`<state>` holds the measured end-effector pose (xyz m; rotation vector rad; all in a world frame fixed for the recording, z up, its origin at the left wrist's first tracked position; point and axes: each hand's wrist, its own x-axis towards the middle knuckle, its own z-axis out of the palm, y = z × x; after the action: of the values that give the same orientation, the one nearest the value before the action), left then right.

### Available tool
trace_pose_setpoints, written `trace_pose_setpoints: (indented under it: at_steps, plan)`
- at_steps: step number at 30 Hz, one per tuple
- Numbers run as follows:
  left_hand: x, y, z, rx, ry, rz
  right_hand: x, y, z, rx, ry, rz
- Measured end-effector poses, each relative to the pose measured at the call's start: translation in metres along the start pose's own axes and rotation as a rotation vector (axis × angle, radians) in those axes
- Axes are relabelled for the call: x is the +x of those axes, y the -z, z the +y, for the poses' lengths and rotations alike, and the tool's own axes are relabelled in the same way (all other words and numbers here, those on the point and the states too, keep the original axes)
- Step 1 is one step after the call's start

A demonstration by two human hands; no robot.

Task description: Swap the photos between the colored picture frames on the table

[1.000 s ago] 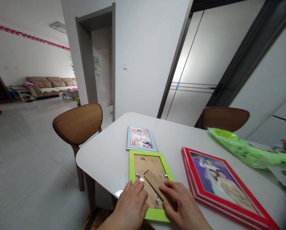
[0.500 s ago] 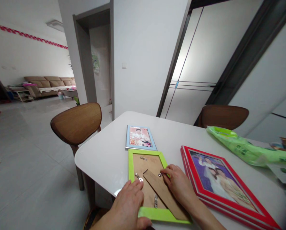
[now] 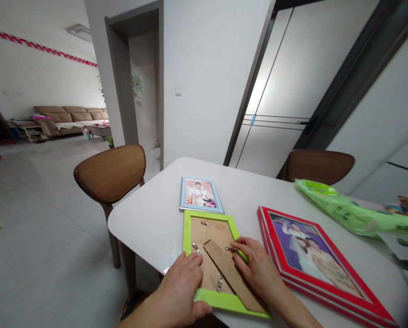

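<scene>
A lime-green picture frame [image 3: 187, 232] lies face down on the white table, its brown backing board [image 3: 209, 266] showing. A brown support leg [image 3: 229, 273] slants across the board. My left hand [image 3: 183, 284] grips the frame's lower left corner, fingers over the left border and thumb by the bottom border. My right hand [image 3: 255, 264] is closed at the right border, its fingertips on a metal clip [image 3: 229, 248]. Other metal clips sit at the top [image 3: 205, 223], left [image 3: 197, 248] and bottom [image 3: 219, 282] of the board.
Beyond the green frame lies a blue picture frame [image 3: 218, 200] with a photo. To the right are stacked red picture frames [image 3: 282, 264], a wedding photo on top. A green plastic bag [image 3: 357, 212] lies behind them. Wooden chairs [image 3: 111, 173] [image 3: 322, 165] stand around the table [image 3: 145, 228].
The right-hand metal clip has turned and now points inward over the board. My right hand's fingers have shifted on it. My left hand has moved slightly left along the frame.
</scene>
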<state>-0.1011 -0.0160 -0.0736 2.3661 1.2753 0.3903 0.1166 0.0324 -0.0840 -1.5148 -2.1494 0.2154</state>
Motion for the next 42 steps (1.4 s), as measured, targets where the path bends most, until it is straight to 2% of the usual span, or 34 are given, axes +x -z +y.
trace_pose_setpoints:
  at_steps: [2,6,12,16,18,22,25,30,37,42]
  plan:
    - [0.0,0.001,-0.003,-0.001,-0.015,-0.006,-0.01,0.003,-0.011,0.024,0.093,-0.021]
    - [0.0,0.0,-0.009,0.004,-0.016,-0.011,-0.023,0.004,-0.034,0.056,0.297,-0.193]
    - [0.0,-0.002,-0.011,0.009,-0.029,0.0,-0.023,0.006,-0.045,0.041,0.311,-0.235]
    - [-0.001,-0.001,-0.012,-0.003,-0.024,0.013,-0.023,0.011,-0.047,0.026,0.38,-0.285]
    - [-0.002,0.0,-0.013,-0.01,-0.029,0.008,-0.023,0.009,-0.047,0.015,0.38,-0.286]
    - [-0.003,0.003,-0.014,-0.015,-0.05,0.006,-0.016,-0.002,-0.048,0.021,0.261,-0.252]
    - [-0.004,0.005,-0.014,-0.012,-0.051,0.007,-0.009,-0.006,-0.051,0.036,0.2,-0.281]
    - [-0.006,0.009,-0.016,-0.022,-0.082,0.024,-0.006,-0.002,-0.052,0.09,0.243,-0.368]
    - [-0.005,0.01,-0.017,-0.02,-0.085,0.01,-0.007,-0.004,-0.053,0.09,0.238,-0.343]
    - [-0.007,0.008,-0.018,-0.036,-0.082,0.019,-0.008,0.01,-0.055,0.1,0.289,-0.422]
